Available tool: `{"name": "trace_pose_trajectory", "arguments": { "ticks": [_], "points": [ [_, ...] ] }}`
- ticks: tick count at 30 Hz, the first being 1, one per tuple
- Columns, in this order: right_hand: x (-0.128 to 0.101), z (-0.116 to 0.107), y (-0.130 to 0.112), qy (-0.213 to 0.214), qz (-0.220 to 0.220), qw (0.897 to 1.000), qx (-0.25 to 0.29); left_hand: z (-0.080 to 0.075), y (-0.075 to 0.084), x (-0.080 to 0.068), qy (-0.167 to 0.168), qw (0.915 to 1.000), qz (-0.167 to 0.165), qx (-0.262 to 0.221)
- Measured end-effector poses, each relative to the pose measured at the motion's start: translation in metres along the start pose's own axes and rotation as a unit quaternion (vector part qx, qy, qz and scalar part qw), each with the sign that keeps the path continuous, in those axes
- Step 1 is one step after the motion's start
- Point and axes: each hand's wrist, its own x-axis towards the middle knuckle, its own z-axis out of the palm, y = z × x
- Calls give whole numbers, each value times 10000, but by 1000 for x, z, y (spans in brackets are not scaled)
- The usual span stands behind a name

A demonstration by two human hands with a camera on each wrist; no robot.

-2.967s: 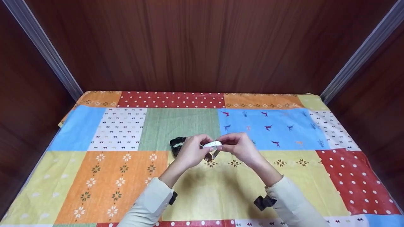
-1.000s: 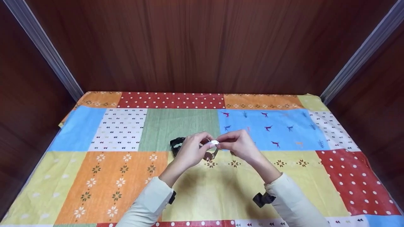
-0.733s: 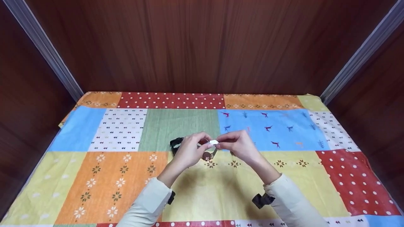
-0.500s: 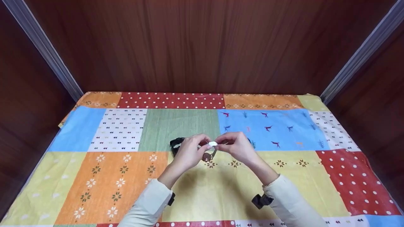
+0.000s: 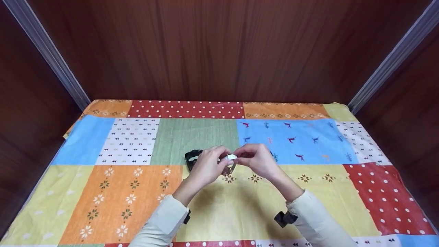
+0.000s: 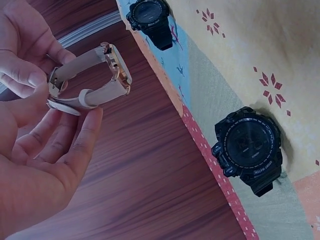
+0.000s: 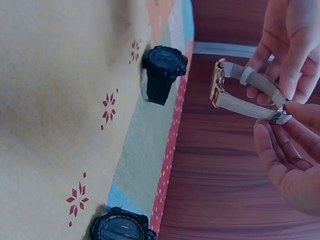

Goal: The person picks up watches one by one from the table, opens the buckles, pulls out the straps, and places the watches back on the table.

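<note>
Change: hardly anything is moving; I am seeing both hands staying pinched on the strap.
Left hand (image 5: 205, 168): pinching the beige watch (image 6: 95, 75), frame centre.
Right hand (image 5: 259, 161): gripping its buckle (image 7: 280, 118).
Progress: strap is looping together, seemingly not fastened.
Writing: two black watches (image 6: 247, 150) (image 6: 149, 17) lying on the patchwork cloth (image 5: 120, 195), lettering unreadable.

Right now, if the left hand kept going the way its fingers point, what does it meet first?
Most likely the right hand. The left hand points toward it, and both hold the beige-strapped watch between them at the buckle. The black watch lies behind the left hand, off that line, though depth is uncertain.
</note>
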Motion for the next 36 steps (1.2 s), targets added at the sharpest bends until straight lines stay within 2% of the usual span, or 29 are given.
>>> {"name": "trace_pose_trajectory", "arguments": {
  "ticks": [7,15,21,27,31,36],
  "points": [
    [-1,-1,-2,55,68,9999,100,1,-2,0,67,9997,162,-172],
    [0,-1,3,41,254,9993,276,1,-6,0,-4,9986,39,-524],
    [1,-2,3,-43,400,9985,372,0,-4,-1,137,9998,86,-128],
    [1,-2,-2,-303,-67,9991,-284,-1,2,-2,246,9992,195,256],
    [1,-3,-5,-378,-186,9979,-493,-1,3,-2,249,9989,276,270],
    [0,-4,-5,-385,-79,9988,-284,-2,3,-2,164,9997,173,29]
  ]
}}
